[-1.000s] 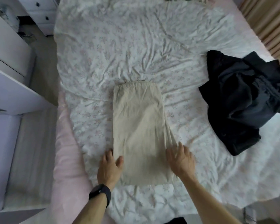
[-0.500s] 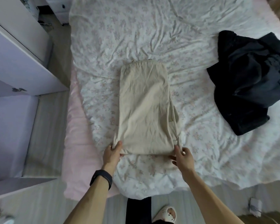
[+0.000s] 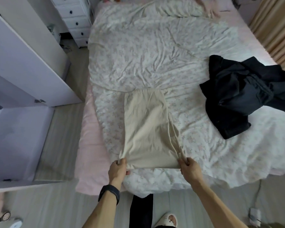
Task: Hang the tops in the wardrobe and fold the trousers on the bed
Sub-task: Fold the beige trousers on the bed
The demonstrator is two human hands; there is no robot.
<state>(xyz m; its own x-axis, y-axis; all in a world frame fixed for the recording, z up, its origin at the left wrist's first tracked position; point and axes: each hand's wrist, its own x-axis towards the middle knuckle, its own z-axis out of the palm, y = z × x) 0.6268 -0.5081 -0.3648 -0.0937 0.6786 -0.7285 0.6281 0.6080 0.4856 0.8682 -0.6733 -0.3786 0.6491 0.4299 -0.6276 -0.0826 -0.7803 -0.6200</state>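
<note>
My left hand [image 3: 118, 168] and right hand [image 3: 188, 167] each pinch a near corner of the beige trousers [image 3: 146, 129] lying on the bed [image 3: 155, 55], so I should lift both corners evenly and fold them toward the waistband.

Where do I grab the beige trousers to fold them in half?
By the two near corners, coming from the near side of the bed, where the left hand and right hand pinch. The beige trousers lie flat and long, waistband far away, so both corners probably lift evenly.
</note>
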